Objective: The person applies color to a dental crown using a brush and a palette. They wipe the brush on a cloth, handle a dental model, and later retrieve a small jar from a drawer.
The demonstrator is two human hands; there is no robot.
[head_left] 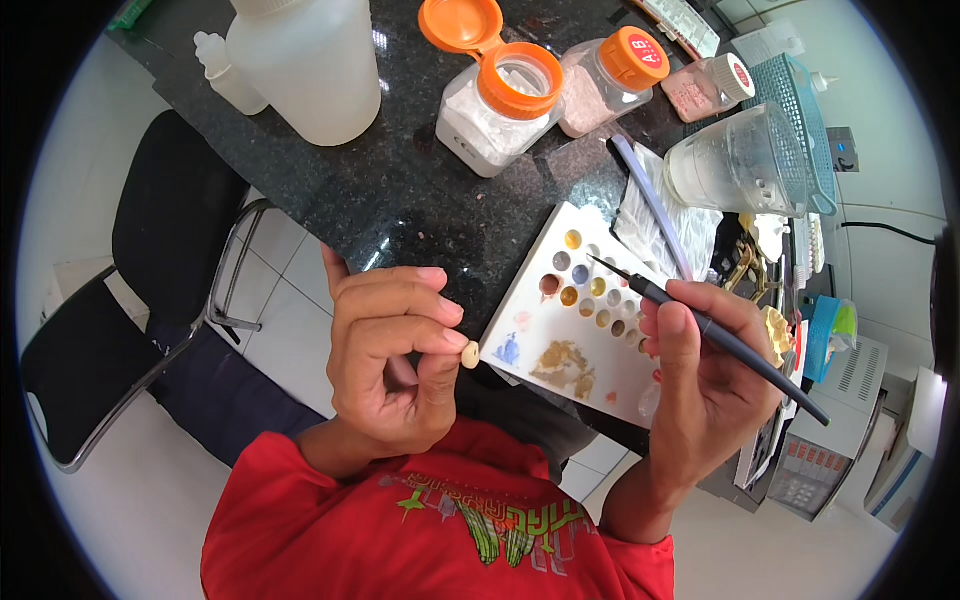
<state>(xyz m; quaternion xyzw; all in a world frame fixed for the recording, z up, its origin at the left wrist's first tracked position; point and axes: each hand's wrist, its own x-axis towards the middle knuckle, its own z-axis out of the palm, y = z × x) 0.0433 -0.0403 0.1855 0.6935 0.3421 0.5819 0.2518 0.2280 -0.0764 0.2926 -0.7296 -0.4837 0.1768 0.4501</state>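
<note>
Between thumb and forefinger, my left hand (395, 355) pinches a small cream-coloured dental crown (470, 354), just off the left edge of the palette. A thin dark paintbrush (735, 350) is gripped in my right hand (705, 370) like a pen. Its fine tip points left over the upper wells of the white palette (510, 335); whether it touches a well I cannot tell. Several wells hold yellow, brown, grey and blue pastes. Blue and brown smears mark the palette's flat lower part. My right hand hides some of the palette's right side.
Behind the palette stand an open jar (490, 120) of white powder and a jar (590, 90) of pinkish powder. A clear cup (740, 160) sits beside a crumpled tissue (660, 225) with a purple-handled tool (655, 205). A large white bottle (310, 80) stands left; a black chair (175, 205) is beyond.
</note>
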